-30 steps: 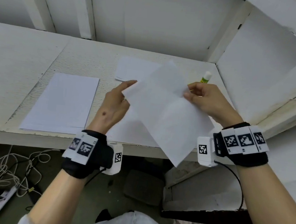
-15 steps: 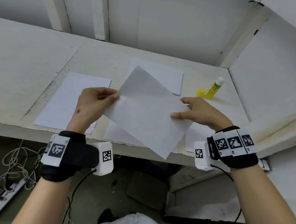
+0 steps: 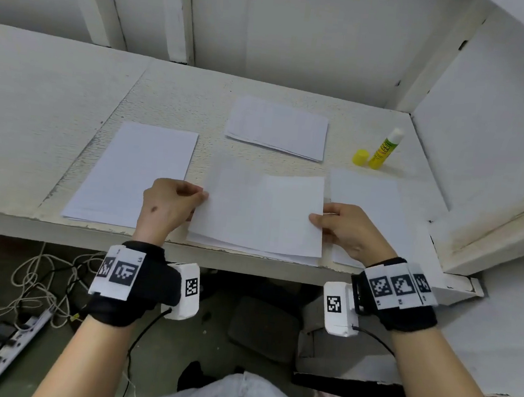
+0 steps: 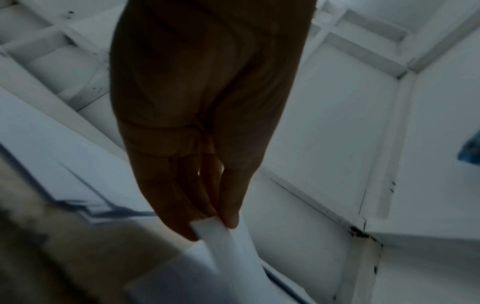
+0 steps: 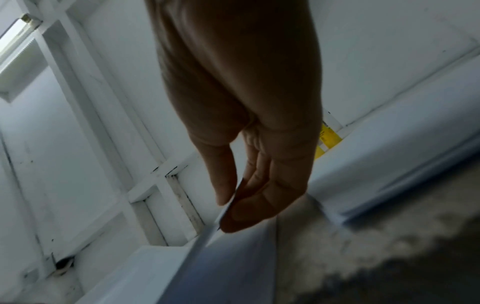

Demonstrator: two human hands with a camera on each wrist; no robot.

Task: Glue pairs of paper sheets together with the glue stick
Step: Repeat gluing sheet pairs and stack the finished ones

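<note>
Hands [image 3: 170, 205] pinch sheet [image 3: 259, 214] — both edges.

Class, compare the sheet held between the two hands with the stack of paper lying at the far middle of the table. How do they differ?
The held sheet is pinched at its side edges by the left hand and right hand; the far stack lies untouched. The held sheet sits at the table's near edge over another sheet; the far stack lies further back. The held sheet stands lengthwise away from the person; the far stack lies crosswise. Both are white paper.
</note>
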